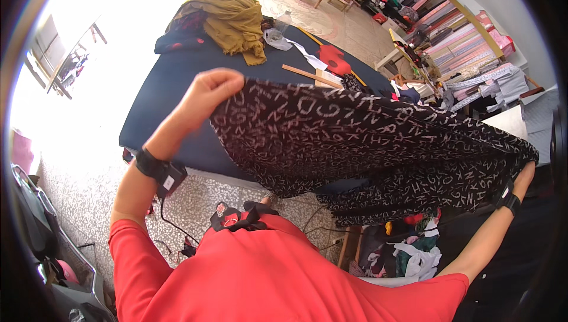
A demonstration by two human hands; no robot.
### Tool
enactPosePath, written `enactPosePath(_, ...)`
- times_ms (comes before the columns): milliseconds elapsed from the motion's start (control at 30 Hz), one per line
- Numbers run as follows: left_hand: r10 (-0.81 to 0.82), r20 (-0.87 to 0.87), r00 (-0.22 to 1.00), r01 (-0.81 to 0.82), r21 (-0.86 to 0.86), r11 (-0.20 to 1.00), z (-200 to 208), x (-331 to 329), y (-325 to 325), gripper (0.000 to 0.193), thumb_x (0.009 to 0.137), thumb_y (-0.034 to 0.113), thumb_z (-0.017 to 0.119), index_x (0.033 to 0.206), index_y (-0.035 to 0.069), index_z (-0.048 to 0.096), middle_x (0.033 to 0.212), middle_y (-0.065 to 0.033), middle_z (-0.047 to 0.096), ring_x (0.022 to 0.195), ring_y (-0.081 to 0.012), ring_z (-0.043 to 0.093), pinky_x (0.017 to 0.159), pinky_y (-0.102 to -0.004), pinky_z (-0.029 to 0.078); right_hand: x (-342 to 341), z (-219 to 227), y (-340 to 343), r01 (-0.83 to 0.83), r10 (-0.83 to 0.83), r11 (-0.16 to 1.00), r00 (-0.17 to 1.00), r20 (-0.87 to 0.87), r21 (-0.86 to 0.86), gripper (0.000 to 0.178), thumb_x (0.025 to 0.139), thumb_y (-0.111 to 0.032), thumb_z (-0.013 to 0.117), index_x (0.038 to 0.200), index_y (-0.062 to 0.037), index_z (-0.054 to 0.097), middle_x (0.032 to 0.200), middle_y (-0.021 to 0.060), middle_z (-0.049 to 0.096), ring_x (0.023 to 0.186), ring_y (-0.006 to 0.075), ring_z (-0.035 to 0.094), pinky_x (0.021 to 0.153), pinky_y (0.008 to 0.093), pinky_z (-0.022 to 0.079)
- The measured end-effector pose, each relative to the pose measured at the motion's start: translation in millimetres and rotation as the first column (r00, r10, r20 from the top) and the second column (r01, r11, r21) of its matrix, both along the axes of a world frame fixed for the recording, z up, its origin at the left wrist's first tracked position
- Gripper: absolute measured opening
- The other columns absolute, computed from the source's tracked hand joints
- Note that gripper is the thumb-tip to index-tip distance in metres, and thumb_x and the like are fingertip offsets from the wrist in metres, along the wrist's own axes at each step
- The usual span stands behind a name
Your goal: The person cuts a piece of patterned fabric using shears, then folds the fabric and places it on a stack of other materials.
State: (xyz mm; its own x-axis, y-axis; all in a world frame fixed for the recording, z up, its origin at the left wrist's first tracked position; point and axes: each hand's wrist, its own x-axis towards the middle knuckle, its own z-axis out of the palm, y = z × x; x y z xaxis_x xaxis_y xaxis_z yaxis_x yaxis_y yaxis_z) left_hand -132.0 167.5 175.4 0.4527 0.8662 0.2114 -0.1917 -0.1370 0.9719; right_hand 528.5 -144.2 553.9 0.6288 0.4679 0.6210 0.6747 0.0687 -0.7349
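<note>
A wide piece of black cloth [331, 127] printed with white letters is stretched between my hands, across the near side of the dark blue-covered table [177, 94]. My left hand [216, 88] pinches its upper left corner, fingers closed. At the far right end, my right hand [524, 175] grips the other end, its fingers mostly covered by the fabric. The lower part of the cloth hangs in loose folds, with a gap between two layers near the middle. Each wrist wears a black band, the left one carrying a small box with a cable.
On the table are a mustard scarf [234, 17], a wooden ruler [310, 76], a red piece [334, 60] and a clear plastic bag [276, 39]. Below the cloth sits a heap of fabric scraps [408, 254]. Fabric rolls [461, 44] line the right wall. A metal-framed chair [65, 245] stands left.
</note>
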Motion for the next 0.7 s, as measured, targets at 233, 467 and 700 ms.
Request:
enactPosePath(233,0.535,0.184,0.825,-0.499,0.681,0.536,144,-27,48,0.030,0.092,0.025,0.062,0.112,0.002,0.065,0.099,-0.0052,0.067,0.085,-0.0130,0.062,0.076,-0.0231,0.050,33,-10,9,-0.031,0.031,1.000,0.999,0.008,0.001,0.037,0.100,-0.023,0.039,0.125,0.0006,0.054,0.121,0.0086,0.060,0.108,0.0176,0.057,0.095,0.0303,0.045)
enactPosePath(467,0.358,-0.422,0.833,0.066,0.717,0.694,172,-65,2,0.038,0.070,0.004,0.072,0.108,0.006,0.066,0.104,-0.0077,0.065,0.087,-0.0202,0.063,0.073,-0.0308,0.050,47,-61,-25,0.027,-0.031,0.999,0.989,-0.144,-0.034,0.037,0.100,-0.023,0.040,0.125,0.0002,0.054,0.120,0.0084,0.060,0.108,0.0177,0.058,0.095,0.0305,0.045)
enactPosePath(700,0.320,-0.725,0.610,0.166,0.512,0.843,-88,-35,26,0.015,0.078,0.022,0.068,0.089,0.012,0.069,0.081,-0.0106,0.067,0.084,-0.0288,0.063,0.076,-0.0408,0.050,55,-110,-1,0.016,-0.044,0.995,0.959,-0.279,-0.102,0.037,0.099,-0.023,0.040,0.124,-0.0002,0.055,0.119,0.0083,0.061,0.107,0.0179,0.058,0.095,0.0308,0.045)
